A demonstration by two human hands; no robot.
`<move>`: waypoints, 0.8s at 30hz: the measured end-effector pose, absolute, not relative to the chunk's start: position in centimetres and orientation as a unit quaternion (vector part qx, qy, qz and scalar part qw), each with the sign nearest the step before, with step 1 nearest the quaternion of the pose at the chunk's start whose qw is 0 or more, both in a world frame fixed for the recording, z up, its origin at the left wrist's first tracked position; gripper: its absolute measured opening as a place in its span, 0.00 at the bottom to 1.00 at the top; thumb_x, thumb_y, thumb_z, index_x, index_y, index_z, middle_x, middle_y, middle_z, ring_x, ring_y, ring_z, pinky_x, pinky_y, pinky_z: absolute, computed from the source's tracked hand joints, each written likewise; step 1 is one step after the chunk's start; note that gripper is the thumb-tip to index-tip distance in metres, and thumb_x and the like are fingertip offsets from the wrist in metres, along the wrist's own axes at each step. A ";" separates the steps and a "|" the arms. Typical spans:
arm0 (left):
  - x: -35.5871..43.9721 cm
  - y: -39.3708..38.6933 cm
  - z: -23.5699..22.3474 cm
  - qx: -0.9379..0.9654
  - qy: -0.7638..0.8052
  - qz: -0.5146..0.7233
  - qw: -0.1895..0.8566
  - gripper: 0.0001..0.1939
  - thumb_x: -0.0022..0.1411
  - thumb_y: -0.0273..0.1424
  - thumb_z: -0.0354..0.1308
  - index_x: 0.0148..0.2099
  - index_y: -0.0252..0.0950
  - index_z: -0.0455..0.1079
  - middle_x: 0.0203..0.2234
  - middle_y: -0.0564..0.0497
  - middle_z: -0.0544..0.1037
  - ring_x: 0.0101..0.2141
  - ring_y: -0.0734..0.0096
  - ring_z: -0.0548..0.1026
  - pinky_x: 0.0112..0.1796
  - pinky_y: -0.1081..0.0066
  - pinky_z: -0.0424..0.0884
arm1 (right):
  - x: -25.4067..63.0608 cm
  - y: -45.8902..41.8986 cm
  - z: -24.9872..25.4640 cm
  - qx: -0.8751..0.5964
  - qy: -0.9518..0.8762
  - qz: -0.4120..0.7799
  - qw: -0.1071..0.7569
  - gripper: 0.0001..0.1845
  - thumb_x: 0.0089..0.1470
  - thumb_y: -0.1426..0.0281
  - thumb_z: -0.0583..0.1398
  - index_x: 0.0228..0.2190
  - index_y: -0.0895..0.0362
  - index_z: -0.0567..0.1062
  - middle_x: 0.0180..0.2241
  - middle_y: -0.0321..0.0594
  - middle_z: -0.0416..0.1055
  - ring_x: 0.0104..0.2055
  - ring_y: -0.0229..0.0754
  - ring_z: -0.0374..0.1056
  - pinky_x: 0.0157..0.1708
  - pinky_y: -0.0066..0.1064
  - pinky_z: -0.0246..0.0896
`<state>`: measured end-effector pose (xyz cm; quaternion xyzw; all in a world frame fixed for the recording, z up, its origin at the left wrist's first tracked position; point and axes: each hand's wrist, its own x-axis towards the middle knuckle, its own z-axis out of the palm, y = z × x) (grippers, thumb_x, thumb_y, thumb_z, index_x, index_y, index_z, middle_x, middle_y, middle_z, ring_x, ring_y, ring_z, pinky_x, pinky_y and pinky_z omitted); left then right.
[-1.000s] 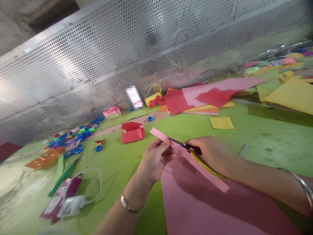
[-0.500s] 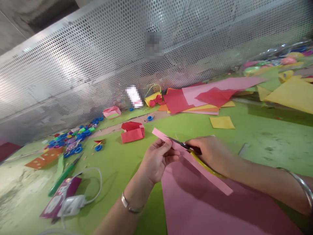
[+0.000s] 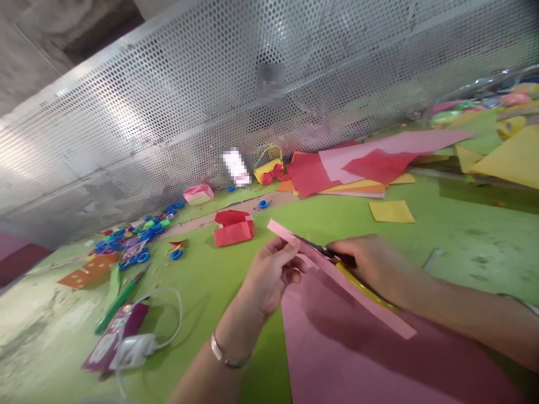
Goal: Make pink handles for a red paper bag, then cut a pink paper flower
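Note:
Between the thumb and fingers of my left hand (image 3: 273, 275) is a narrow pink paper strip (image 3: 374, 306), held near its upper left end. My right hand (image 3: 374, 261) grips scissors (image 3: 357, 286) with yellow handles and dark blades. Their blades lie along the strip's upper edge, close to my left thumb; whether they are fully closed I cannot tell. Under both hands a large pink sheet (image 3: 357, 359) lies on the green table. A small folded red paper box (image 3: 234, 229) stands just beyond my left hand.
Bottle caps (image 3: 138, 235) and a green-handled tool (image 3: 120, 303) lie left, near a white charger (image 3: 135, 350) with its cable. Coloured paper sheets (image 3: 311, 174) are stacked at the back beside a small yellow paper bag (image 3: 269, 168). A perforated metal panel (image 3: 189, 95) rises behind.
The whole scene has shifted slightly to the right as the view turned. My hands, the scissors and the strip keep nearly the same arrangement; the left fingers have curled a little.

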<state>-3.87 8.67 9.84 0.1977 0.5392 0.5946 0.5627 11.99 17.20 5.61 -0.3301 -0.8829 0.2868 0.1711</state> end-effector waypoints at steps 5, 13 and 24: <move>-4.9 8.9 9.7 0.223 0.540 0.635 0.505 0.07 0.51 0.25 0.65 0.27 0.30 0.69 0.17 0.55 0.72 0.17 0.84 0.69 0.15 0.87 0.62 | 12.1 17.1 5.8 -0.345 -0.887 0.266 0.156 0.10 0.49 0.71 0.55 0.19 0.55 0.70 0.16 0.32 0.64 0.19 0.34 0.55 0.21 0.29 0.39; -4.0 9.1 9.6 0.201 0.573 0.609 0.510 0.09 0.60 0.20 0.55 0.27 0.29 0.69 0.15 0.52 0.74 0.15 0.82 0.70 0.20 0.84 0.69 | 11.8 16.9 5.9 -0.355 -0.897 0.211 0.157 0.09 0.49 0.71 0.53 0.19 0.55 0.66 0.18 0.33 0.67 0.20 0.35 0.57 0.21 0.29 0.39; -4.1 8.8 9.5 0.203 0.546 0.610 0.537 0.11 0.61 0.20 0.53 0.27 0.29 0.70 0.18 0.48 0.77 0.17 0.81 0.73 0.22 0.84 0.71 | 12.0 16.6 6.8 -0.351 -0.900 0.221 0.135 0.10 0.50 0.72 0.53 0.19 0.55 0.66 0.19 0.34 0.68 0.20 0.35 0.59 0.21 0.30 0.39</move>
